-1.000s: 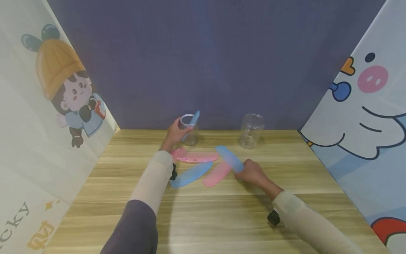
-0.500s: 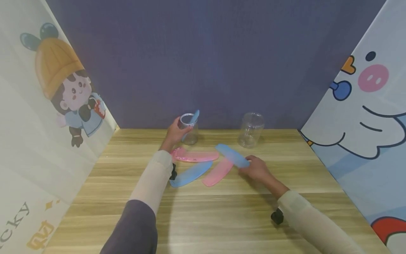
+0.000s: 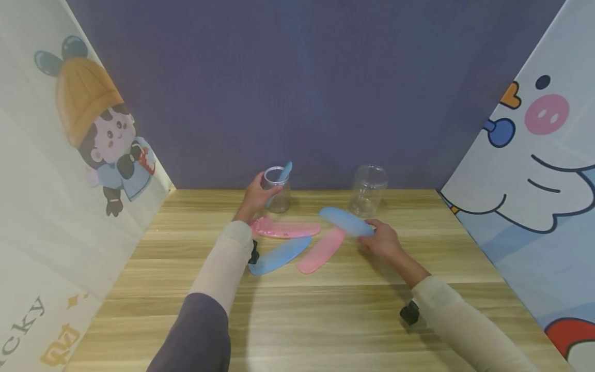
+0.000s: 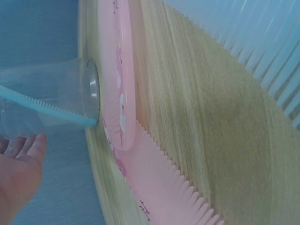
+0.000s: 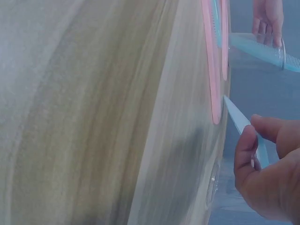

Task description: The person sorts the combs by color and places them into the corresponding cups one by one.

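At the back of the table my left hand [image 3: 256, 197] grips a clear jar [image 3: 279, 203] from its left side, thumb across the front. A blue comb [image 4: 51, 110] leans inside that jar, its end poking above the rim. My right hand [image 3: 383, 241] pinches another blue comb [image 3: 345, 221] by its right end, between thumb and fingers [image 5: 245, 150]. This comb is held over the table, just above the upper end of a pink comb [image 3: 321, 253]. A second pink comb [image 3: 297, 230] and a blue comb [image 3: 280, 256] lie on the table between my arms.
A second clear jar [image 3: 369, 192] stands at the back right, just behind the comb in my right hand. A dark panel [image 3: 307, 93] closes off the wooden table's [image 3: 297, 320] far edge. Printed panels [image 3: 534, 155] flank both sides.
My right hand has moved right and slightly farther back, carrying the blue comb away from the pink comb and closer to the right jar. My left hand has stayed on its jar.
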`<move>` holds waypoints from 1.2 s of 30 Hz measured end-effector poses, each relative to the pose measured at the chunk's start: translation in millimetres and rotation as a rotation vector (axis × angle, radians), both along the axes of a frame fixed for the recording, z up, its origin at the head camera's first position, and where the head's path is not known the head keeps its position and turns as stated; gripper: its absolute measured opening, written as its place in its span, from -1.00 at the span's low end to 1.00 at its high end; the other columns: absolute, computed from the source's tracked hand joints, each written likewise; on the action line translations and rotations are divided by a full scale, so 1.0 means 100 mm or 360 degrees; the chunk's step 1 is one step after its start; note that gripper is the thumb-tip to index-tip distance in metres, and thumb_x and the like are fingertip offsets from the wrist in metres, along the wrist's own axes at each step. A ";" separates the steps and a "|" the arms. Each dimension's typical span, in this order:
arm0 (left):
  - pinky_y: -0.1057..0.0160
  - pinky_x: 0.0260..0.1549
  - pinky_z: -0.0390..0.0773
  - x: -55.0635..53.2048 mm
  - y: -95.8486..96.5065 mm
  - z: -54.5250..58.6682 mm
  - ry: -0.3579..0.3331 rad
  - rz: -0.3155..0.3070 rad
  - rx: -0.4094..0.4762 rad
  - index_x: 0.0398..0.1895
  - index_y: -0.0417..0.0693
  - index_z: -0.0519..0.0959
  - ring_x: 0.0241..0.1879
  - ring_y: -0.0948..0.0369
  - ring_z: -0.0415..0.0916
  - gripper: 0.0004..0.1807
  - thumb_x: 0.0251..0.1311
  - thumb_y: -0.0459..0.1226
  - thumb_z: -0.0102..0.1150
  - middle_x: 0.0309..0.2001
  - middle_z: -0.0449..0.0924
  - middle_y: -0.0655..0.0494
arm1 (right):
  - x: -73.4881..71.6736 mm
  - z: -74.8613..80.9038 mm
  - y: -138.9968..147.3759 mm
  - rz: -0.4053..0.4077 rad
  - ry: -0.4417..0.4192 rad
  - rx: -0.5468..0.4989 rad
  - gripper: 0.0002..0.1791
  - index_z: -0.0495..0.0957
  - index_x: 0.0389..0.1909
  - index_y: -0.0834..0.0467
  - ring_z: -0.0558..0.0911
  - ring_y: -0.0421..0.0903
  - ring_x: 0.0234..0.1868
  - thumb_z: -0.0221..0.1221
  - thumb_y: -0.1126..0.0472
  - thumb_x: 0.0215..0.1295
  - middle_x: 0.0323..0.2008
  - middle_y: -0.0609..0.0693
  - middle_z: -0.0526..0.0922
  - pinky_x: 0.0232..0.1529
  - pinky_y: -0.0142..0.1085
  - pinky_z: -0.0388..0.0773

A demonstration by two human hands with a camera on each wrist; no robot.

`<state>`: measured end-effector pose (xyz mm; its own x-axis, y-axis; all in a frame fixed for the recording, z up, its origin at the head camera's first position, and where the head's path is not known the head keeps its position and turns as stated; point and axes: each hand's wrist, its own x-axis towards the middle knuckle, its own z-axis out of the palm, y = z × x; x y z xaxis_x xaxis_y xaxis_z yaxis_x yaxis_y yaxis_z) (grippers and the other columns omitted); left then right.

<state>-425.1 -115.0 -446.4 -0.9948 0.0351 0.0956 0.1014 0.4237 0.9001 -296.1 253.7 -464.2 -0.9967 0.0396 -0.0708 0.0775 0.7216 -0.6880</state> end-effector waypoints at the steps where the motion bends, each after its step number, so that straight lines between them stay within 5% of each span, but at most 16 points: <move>1: -0.12 0.50 0.29 0.00 0.00 0.00 -0.0002 0.0000 0.0003 0.59 -0.02 0.13 0.51 -0.11 0.23 -0.01 0.20 0.07 0.41 0.54 0.25 -0.16 | -0.01 0.00 0.01 -0.0007 0.0000 -0.0009 -0.22 0.31 0.44 0.31 0.63 -0.25 -0.61 0.35 0.14 0.26 -0.30 0.24 0.74 -0.56 -0.42 0.56; 21: -0.09 0.51 0.27 -0.01 0.02 -0.02 -0.0019 0.0007 0.0049 0.60 0.00 0.13 0.52 -0.09 0.22 -0.03 0.22 0.02 0.40 0.55 0.23 -0.14 | -0.12 0.12 0.06 -0.0154 0.0089 -0.0283 -0.30 0.36 0.44 0.26 0.79 0.08 -0.36 0.34 0.19 0.31 -0.19 0.28 0.72 -0.53 -0.38 0.65; 26: -0.09 0.52 0.27 0.01 0.02 -0.01 -0.0023 0.0005 0.0051 0.60 -0.01 0.12 0.53 -0.09 0.21 -0.04 0.23 0.01 0.40 0.55 0.23 -0.14 | -0.14 0.14 0.07 -0.0136 0.0053 -0.0310 -0.26 0.31 0.46 0.31 0.78 -0.06 -0.37 0.33 0.21 0.33 -0.03 0.38 0.66 -0.20 -0.14 0.79; 36: -0.09 0.51 0.27 0.01 0.02 -0.01 -0.0042 0.0023 0.0052 0.60 0.03 0.12 0.52 -0.08 0.22 -0.02 0.21 0.02 0.41 0.55 0.24 -0.12 | -0.20 0.15 0.09 -0.0150 0.0094 -0.0385 -0.28 0.36 0.44 0.30 0.67 -0.34 -0.41 0.34 0.27 0.27 -0.04 0.32 0.64 -0.24 -0.36 0.75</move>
<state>-424.2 -112.9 -447.5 -0.9974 0.0180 0.0703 0.0717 0.3952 0.9158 -316.6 263.0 -449.2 -0.9921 0.1216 -0.0314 0.0913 0.5271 -0.8449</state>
